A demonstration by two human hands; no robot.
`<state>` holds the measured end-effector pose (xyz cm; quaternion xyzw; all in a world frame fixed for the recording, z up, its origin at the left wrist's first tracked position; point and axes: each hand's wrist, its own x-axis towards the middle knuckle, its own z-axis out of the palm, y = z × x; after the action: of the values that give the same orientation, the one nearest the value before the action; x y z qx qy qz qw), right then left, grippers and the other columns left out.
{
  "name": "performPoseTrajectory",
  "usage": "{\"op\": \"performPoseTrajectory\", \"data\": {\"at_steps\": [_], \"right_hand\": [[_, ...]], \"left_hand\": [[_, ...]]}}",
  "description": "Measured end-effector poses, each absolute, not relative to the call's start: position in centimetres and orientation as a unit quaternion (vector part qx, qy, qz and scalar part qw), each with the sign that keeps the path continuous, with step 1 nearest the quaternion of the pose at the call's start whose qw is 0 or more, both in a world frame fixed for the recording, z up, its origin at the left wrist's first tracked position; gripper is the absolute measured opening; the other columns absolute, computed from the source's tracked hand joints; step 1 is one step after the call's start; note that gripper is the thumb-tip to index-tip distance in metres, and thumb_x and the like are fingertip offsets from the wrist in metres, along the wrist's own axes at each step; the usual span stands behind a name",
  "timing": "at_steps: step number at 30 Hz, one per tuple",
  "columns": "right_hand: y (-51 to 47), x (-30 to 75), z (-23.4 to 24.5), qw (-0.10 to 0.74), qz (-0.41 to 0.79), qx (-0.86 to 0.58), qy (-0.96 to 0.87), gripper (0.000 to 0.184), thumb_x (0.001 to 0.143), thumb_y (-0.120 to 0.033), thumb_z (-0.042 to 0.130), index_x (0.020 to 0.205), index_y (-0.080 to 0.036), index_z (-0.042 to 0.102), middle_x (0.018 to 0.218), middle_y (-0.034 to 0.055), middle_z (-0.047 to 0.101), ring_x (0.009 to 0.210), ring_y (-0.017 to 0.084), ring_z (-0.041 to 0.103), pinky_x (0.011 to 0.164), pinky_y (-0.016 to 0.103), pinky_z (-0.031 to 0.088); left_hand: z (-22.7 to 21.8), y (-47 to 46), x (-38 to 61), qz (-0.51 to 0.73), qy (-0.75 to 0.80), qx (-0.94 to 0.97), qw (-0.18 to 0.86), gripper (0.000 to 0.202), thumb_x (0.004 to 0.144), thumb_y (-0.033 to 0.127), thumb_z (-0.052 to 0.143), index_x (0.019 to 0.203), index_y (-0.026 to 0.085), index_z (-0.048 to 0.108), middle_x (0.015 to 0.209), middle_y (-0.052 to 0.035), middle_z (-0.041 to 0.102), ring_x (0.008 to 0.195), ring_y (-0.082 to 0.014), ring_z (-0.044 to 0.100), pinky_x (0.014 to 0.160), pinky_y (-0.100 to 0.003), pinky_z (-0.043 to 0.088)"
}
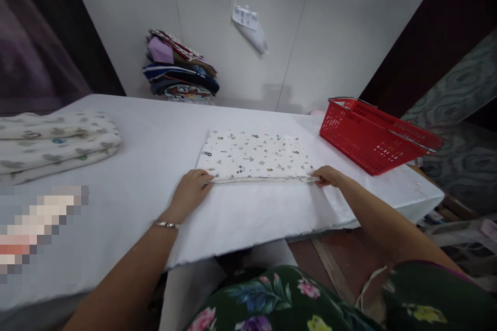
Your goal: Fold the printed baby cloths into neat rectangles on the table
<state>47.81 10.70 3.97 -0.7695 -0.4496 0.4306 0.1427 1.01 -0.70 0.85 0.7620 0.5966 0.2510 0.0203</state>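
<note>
A white cloth [256, 155] with small printed figures lies folded into a flat rectangle on the white-covered table [240, 217]. Its near edge shows several stacked layers. At the near left corner, my left hand [194, 186] pinches the cloth between thumb and fingers; a metal bracelet circles that wrist. My right hand [326, 176] grips the near right corner, with its fingertips partly hidden by the hand and fabric. Both hands rest at table height.
A red plastic basket [373, 139] with metal handles stands at the right. Another printed cloth [58, 142] lies bunched at the left, near a pixelated patch. Folded fabrics [180, 70] are piled against the back wall, where a paper note [245, 16] hangs.
</note>
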Motion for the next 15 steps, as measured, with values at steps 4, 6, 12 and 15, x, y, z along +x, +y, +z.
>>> {"op": "performPoseTrajectory", "data": {"at_steps": [4,6,12,15], "right_hand": [[10.38,47.67,3.64,0.168,0.412,-0.771,-0.455,0.015,0.076,-0.018,0.064,0.069,-0.019,0.050,0.047,-0.0072,0.043,0.044,0.008,0.049,0.058,0.022,0.053],[10.19,47.56,3.59,0.165,0.408,-0.772,-0.459,0.012,0.076,-0.018,0.063,0.072,-0.019,0.052,0.047,-0.0070,0.043,0.043,0.008,0.048,0.056,0.021,0.052],[9.96,47.25,3.56,0.136,0.382,-0.775,-0.484,0.037,0.075,-0.022,0.064,0.111,-0.017,0.053,0.054,-0.0048,0.050,0.048,0.013,0.056,0.052,0.023,0.050],[9.95,47.50,3.31,0.085,0.308,-0.777,-0.542,0.053,0.078,-0.026,0.060,0.127,-0.016,0.045,0.070,0.0034,0.062,0.054,0.015,0.061,0.055,0.026,0.050]], "left_hand": [[0.76,-0.80,1.05,0.260,0.595,0.760,0.027,0.028,0.083,0.030,0.047,0.097,0.021,0.069,0.101,-0.0076,0.064,0.096,-0.0238,0.054,0.086,-0.040,0.045],[0.54,-0.82,1.04,0.260,0.595,0.761,0.022,0.026,0.084,0.029,0.047,0.097,0.022,0.069,0.100,-0.0070,0.064,0.095,-0.0231,0.053,0.085,-0.040,0.045],[-0.07,-0.72,0.70,0.269,0.591,0.760,0.021,0.022,0.084,0.029,0.052,0.097,0.020,0.068,0.100,-0.0066,0.063,0.094,-0.0218,0.053,0.085,-0.038,0.044],[0.50,-0.59,0.93,0.265,0.596,0.758,0.022,0.021,0.085,0.032,0.054,0.097,0.020,0.068,0.100,-0.0066,0.064,0.094,-0.0218,0.053,0.084,-0.038,0.043]]}}
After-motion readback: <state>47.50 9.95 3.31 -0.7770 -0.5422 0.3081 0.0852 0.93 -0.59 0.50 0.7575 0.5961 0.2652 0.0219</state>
